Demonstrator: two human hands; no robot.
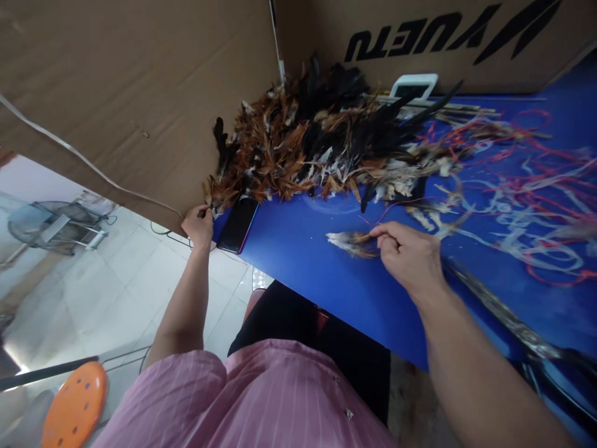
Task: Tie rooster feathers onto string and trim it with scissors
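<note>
My right hand (pixel 410 254) is closed in a pinch on the brown end of a small feather bunch (pixel 351 243), whose pale, fluffy end points left over the blue table (pixel 298 249). At the table's left edge, my left hand (pixel 198 226) has its fingers pinched on feathers at the near-left tip of a big feather pile (pixel 280 146). Brown, black and white feathers make up that pile, heaped against the cardboard. Just right of my left hand lies a dark phone (pixel 238 225), partly under the feathers.
Tangled red and clear plastic strands (pixel 527 205) cover the table's right side. Long scissors (pixel 504 308) lie beside my right forearm. Cardboard walls (pixel 140 93) close off the left and back. A white-framed device (pixel 414 86) and thin sticks (pixel 461 109) sit behind the pile.
</note>
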